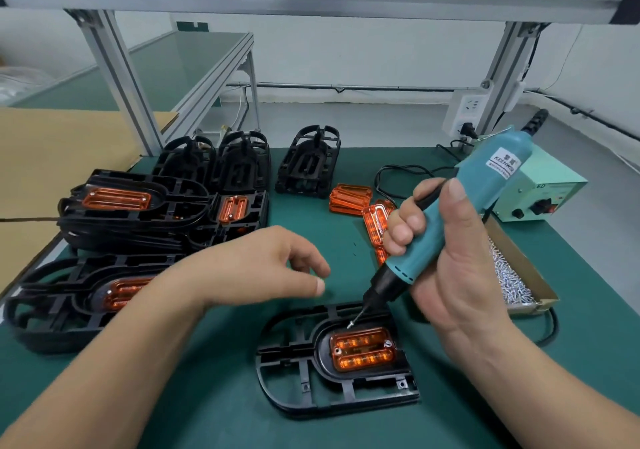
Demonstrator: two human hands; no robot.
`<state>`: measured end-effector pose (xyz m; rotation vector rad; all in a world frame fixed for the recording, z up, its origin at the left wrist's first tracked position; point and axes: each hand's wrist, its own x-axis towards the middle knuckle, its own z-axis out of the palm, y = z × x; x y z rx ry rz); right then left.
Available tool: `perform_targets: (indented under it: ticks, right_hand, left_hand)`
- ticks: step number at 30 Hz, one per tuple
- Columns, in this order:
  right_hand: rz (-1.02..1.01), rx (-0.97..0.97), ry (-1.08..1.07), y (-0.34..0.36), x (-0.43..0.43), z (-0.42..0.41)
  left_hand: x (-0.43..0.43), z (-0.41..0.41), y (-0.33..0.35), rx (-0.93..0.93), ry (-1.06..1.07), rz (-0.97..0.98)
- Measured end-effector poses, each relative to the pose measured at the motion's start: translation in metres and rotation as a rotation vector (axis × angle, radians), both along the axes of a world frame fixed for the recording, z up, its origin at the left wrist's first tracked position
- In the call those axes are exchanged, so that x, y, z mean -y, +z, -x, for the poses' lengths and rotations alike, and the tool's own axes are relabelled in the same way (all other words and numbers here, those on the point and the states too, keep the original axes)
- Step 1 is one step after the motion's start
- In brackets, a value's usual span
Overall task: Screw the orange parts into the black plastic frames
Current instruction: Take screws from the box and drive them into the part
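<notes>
A black plastic frame [304,393] lies flat on the green mat in front of me, with an orange part [362,350] seated in its recess and a screw at the part's right corner. My right hand [446,258] grips a teal electric screwdriver [460,206], tilted, its bit carrying a screw just above the orange part's upper left corner. My left hand [266,265] hovers over the mat to the left of the frame, fingers loosely curled, holding nothing.
Frames fitted with orange parts [117,199] are stacked at the left. Bare black frames [308,161] stand at the back. Loose orange parts [349,199] lie mid-table. A cardboard box of screws [512,275] and the screwdriver's power supply [540,196] sit at the right.
</notes>
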<state>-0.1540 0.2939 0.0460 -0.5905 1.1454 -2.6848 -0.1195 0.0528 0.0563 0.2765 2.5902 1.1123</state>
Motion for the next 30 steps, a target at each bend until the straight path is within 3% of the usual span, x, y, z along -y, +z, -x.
perform_targets:
  ticks: [2, 7, 30]
  right_hand:
    - [-0.042, -0.027, 0.049, -0.002, 0.006, -0.004]
    - [-0.114, -0.072, 0.096, -0.006, 0.015, -0.013]
    - [-0.186, -0.216, 0.196, 0.004, 0.02, -0.024]
  left_hand:
    - [-0.002, 0.001, -0.002, 0.037, -0.059, 0.144]
    - [-0.015, -0.003, -0.005, 0.102, -0.141, 0.26]
    - [-0.018, 0.002, -0.012, 0.142, -0.143, 0.162]
